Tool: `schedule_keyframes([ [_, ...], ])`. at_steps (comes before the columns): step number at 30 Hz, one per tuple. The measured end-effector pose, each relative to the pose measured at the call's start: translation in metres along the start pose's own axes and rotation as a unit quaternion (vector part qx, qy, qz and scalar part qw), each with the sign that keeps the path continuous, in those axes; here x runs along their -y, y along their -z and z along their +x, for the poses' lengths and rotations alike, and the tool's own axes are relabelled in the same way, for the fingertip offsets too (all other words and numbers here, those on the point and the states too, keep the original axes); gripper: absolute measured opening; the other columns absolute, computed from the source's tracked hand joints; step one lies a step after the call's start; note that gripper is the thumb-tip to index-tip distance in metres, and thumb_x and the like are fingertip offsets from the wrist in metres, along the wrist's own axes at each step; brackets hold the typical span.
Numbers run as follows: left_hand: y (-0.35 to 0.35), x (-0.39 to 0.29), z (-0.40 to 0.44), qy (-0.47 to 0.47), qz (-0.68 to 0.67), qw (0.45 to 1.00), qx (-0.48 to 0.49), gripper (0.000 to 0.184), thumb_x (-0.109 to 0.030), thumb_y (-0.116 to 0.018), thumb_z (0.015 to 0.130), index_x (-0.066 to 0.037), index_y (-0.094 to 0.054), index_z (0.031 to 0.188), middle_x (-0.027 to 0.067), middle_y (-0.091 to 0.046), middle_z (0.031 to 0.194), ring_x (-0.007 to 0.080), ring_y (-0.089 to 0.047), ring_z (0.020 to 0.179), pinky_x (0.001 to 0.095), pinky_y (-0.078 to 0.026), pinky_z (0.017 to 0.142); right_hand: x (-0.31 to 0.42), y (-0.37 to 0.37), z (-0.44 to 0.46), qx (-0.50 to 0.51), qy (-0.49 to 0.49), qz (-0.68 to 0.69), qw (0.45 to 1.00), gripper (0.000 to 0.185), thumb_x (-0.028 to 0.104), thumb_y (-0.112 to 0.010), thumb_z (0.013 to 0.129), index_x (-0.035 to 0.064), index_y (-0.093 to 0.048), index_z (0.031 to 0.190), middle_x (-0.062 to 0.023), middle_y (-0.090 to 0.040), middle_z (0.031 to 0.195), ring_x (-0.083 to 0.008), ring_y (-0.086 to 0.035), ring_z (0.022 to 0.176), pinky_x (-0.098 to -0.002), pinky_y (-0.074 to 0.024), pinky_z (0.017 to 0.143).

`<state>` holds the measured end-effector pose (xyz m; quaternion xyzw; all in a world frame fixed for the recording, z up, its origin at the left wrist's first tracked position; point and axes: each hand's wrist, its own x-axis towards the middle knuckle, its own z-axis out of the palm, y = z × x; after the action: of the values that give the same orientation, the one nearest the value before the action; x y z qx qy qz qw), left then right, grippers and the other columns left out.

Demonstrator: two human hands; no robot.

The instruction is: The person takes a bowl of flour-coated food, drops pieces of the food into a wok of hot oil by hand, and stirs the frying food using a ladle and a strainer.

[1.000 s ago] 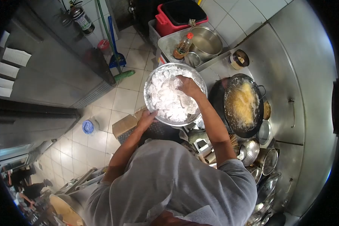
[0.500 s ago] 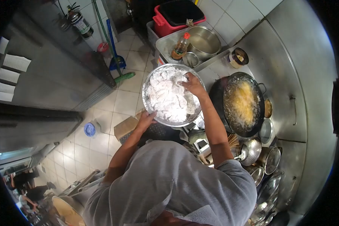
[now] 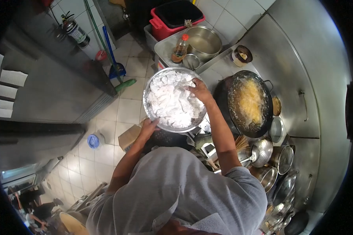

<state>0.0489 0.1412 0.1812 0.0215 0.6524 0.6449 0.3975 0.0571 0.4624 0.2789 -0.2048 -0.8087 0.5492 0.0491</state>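
Observation:
A wide metal bowl (image 3: 146,105) full of white, powder-coated pieces (image 3: 170,96) is in front of me. My left hand (image 3: 149,127) grips the bowl's near left rim, fingers closed around it. Over the right part of the bowl, my right hand (image 3: 200,91) reaches in with its fingers curled on a white-coated piece; what kind of food lies under the coating cannot be made out. To the right of the bowl, a dark wok (image 3: 226,117) holds bubbling oil with yellow pieces frying (image 3: 251,100) in it.
Behind the bowl stand a red-capped bottle (image 3: 180,49), a metal pot (image 3: 204,41) and a red bin (image 3: 157,24). A can (image 3: 241,55) sits behind the wok. A perforated ladle (image 3: 264,152) and several strainers lie at right. A carton (image 3: 128,138) is at left.
The view has shifted slightly, so most surroundings appear a little further left. My right fingers have moved slightly among the coated pieces; my left hand stays on the rim.

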Motion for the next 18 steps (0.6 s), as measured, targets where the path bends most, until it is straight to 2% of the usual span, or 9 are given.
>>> schedule_keyframes([
  [3,0.002,0.008,0.005,-0.009,-0.009,1.000,-0.002,0.041,-0.023,-0.057,0.092,0.006,-0.053,0.121,0.0138,-0.063,0.107,0.0199,-0.065,0.088,0.0309,-0.058,0.068,-0.017,0.007,0.004,0.030,0.056,-0.015,0.998,0.046,0.018,-0.073,0.082,-0.0035,-0.055,0.118,-0.0114,-0.064,0.095,-0.0133,-0.059,0.079,-0.0290,-0.0507,0.067],
  [6,0.005,0.014,0.008,0.005,-0.021,1.000,-0.009,0.034,-0.020,-0.058,0.092,0.002,-0.056,0.118,0.0117,-0.065,0.103,0.0201,-0.066,0.086,0.0335,-0.057,0.068,-0.005,0.020,-0.014,0.030,0.025,-0.043,0.998,0.045,0.017,-0.072,0.082,-0.0041,-0.056,0.117,-0.0119,-0.063,0.096,-0.0133,-0.058,0.080,-0.0280,-0.0489,0.069],
  [7,0.006,0.016,0.009,0.006,-0.025,1.000,-0.004,0.032,-0.020,-0.058,0.093,0.002,-0.056,0.117,0.0121,-0.065,0.104,0.0201,-0.066,0.087,0.0335,-0.058,0.068,-0.017,0.018,-0.017,-0.027,0.023,-0.049,0.998,0.041,0.017,-0.072,0.082,-0.0041,-0.058,0.114,-0.0080,-0.063,0.085,-0.0119,-0.055,0.076,-0.0271,-0.0467,0.067],
  [8,0.006,0.016,0.009,0.008,-0.021,1.000,0.015,0.032,-0.020,-0.058,0.093,0.002,-0.056,0.117,0.0121,-0.065,0.104,0.0201,-0.066,0.087,0.0335,-0.058,0.068,0.017,0.029,-0.035,-0.001,-0.022,0.065,0.998,0.041,0.018,-0.071,0.082,-0.0044,-0.057,0.113,-0.0069,-0.063,0.087,-0.0117,-0.055,0.075,-0.0266,-0.0466,0.067],
  [10,0.003,0.008,0.004,0.013,-0.003,1.000,-0.011,0.034,-0.021,-0.058,0.093,0.002,-0.055,0.118,0.0122,-0.064,0.107,0.0210,-0.066,0.088,0.0328,-0.057,0.067,-0.022,0.038,-0.027,-0.017,0.033,0.009,0.999,0.040,0.013,-0.070,0.081,-0.0049,-0.057,0.114,-0.0087,-0.065,0.092,-0.0134,-0.058,0.080,-0.0268,-0.0480,0.071],
  [12,-0.007,-0.011,-0.007,0.011,-0.012,1.000,-0.005,0.035,-0.021,-0.059,0.092,0.004,-0.055,0.116,0.0130,-0.064,0.103,0.0205,-0.066,0.084,0.0315,-0.058,0.066,0.013,0.067,-0.053,-0.033,0.030,-0.044,0.998,0.035,0.006,-0.067,0.081,-0.0038,-0.058,0.113,-0.0087,-0.066,0.093,-0.0134,-0.059,0.082,-0.0267,-0.0481,0.073],
  [14,-0.009,-0.015,-0.009,0.009,-0.024,1.000,-0.010,0.036,-0.022,-0.061,0.091,0.005,-0.054,0.114,0.0137,-0.064,0.099,0.0200,-0.066,0.080,0.0303,-0.058,0.065,0.005,0.095,-0.066,-0.114,0.123,-0.034,0.985,0.033,0.008,-0.069,0.080,-0.0030,-0.061,0.110,-0.0162,-0.067,0.098,-0.0220,-0.063,0.089,-0.0348,-0.0489,0.082],
  [16,-0.008,-0.014,-0.009,0.009,-0.036,0.999,-0.014,0.037,-0.021,-0.061,0.091,0.005,-0.054,0.115,0.0140,-0.064,0.099,0.0205,-0.066,0.080,0.0308,-0.058,0.065,0.044,0.135,-0.097,-0.134,0.080,-0.088,0.984,0.032,0.005,-0.068,0.079,-0.0020,-0.061,0.109,-0.0166,-0.068,0.098,-0.0229,-0.064,0.088,-0.0361,-0.0497,0.081],
  [18,-0.007,-0.011,-0.008,0.005,-0.044,0.999,-0.007,0.037,-0.022,-0.061,0.091,0.005,-0.054,0.115,0.0140,-0.065,0.100,0.0206,-0.066,0.081,0.0311,-0.058,0.066,0.028,0.165,-0.101,-0.198,0.026,-0.174,0.964,0.035,0.010,-0.070,0.078,0.0022,-0.062,0.111,-0.0173,-0.068,0.100,-0.0275,-0.066,0.090,-0.0376,-0.0505,0.081],
])
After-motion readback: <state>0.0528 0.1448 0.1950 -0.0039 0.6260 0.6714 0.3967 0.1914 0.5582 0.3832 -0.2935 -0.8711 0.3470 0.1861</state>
